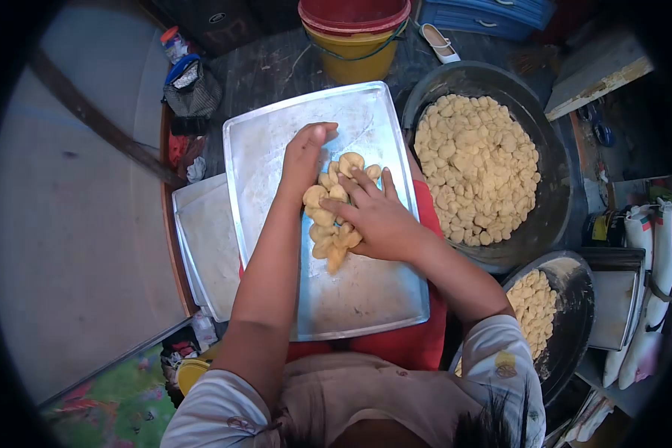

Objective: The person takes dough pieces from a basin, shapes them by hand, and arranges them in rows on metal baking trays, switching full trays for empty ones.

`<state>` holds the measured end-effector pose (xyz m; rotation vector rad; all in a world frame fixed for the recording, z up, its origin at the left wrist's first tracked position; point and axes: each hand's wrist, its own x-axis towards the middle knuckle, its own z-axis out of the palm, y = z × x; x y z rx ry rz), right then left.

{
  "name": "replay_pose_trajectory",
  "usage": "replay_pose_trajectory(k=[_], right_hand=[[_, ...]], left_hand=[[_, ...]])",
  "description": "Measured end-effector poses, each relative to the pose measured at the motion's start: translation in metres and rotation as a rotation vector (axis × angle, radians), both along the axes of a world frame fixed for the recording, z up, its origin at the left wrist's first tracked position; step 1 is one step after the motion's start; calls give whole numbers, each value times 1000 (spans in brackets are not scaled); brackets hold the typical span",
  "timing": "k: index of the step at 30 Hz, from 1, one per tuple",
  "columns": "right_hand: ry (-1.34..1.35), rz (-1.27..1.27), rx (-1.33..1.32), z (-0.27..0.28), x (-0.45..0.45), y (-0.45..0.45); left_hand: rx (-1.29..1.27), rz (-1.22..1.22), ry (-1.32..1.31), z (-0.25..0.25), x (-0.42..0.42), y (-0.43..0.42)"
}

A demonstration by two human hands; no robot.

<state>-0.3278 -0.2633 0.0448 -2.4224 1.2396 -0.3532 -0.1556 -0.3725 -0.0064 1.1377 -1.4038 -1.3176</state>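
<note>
A metal baking tray (351, 299) rests across my lap. A heap of pale yellow dough pieces (319, 216) sits near its middle, small rounded lumps that touch one another. My left hand (305, 158) stands on edge at the upper left of the heap, its fingers stretched out and pointing right. Over the right side of the heap lies my right hand (381, 222), fingers spread and touching the lumps. Part of the dough under the right palm is hidden.
To the right stands a large black tub (556, 194) full of similar lumps, with a second dark basin (575, 321) below it. More trays (209, 254) lie at the left. A yellow bucket (351, 63) and a white shoe (439, 45) are ahead.
</note>
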Motion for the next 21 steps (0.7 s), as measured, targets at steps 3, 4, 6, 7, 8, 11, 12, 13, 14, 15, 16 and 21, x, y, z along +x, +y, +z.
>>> replay_pose_trajectory(k=[3,4,6,7,8,11,12,13,14,15,16,21], right_hand=[[-430,148,205,12,-36,-13],[-598,177,295,15,-54,-17],[-879,-149,468,-8,-100,-30],[-816,-394,405,-27,-126,-48],[-742,-633,338,-52,-153,-69],[-290,-927,277,-187,-207,-89],[6,-982,257,-243,-210,-89],[303,-1020,231,-277,-209,-93],[300,-1009,237,-289,-204,-96],[402,-1033,240,-301,-196,-98],[501,-1052,244,-311,-184,-98],[180,-1140,286,-277,-188,-92]], left_hand=[[-23,18,-39,-6,-3,-2],[50,46,-21,1,-9,-2],[19,38,-69,5,-16,-7],[-22,38,-115,4,-19,-8],[-116,35,-178,0,-20,-10],[-211,8,-245,2,-20,-7],[-209,11,-249,1,-21,-7],[-181,30,-216,0,-20,-5],[-150,50,-185,-1,-19,-4],[-146,61,-198,1,-18,-4],[-137,33,-227,5,-17,-4],[-128,13,-298,7,-18,-2]])
